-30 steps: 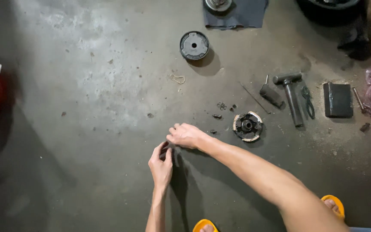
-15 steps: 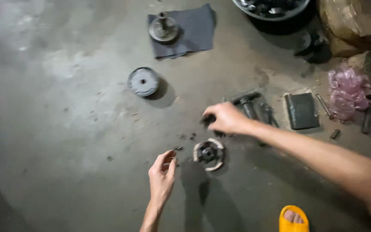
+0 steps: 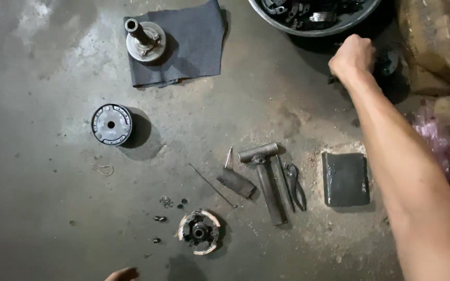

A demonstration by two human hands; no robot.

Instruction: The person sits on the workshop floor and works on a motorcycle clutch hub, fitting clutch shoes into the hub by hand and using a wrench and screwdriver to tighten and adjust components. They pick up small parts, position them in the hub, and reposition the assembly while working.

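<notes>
My right hand (image 3: pixel 352 54) is stretched to the far right, curled into a fist beside a dark round part (image 3: pixel 390 62) and just below a metal basin (image 3: pixel 308 30) of parts. What the fist encloses is hidden. Only the fingertips of my left hand (image 3: pixel 122 273) show at the bottom edge, near a round clutch-like part (image 3: pixel 199 232) on the concrete floor. Several small dark bits (image 3: pixel 161 218) lie just left of that part.
A hammer (image 3: pixel 265 177), pliers (image 3: pixel 295 184), a short dark bar (image 3: pixel 236 182), a thin rod (image 3: pixel 212 184) and a dark rectangular block (image 3: pixel 345 178) lie mid-floor. A black round disc (image 3: pixel 111 124) sits left. A shafted part (image 3: pixel 145 39) rests on a grey cloth (image 3: pixel 194 44). Pink bag (image 3: pixel 433 135) at right.
My right hand has left the spot near the clutch-like part and swung up and right toward the basin. My left hand has dropped almost out of view. The view has shifted up.
</notes>
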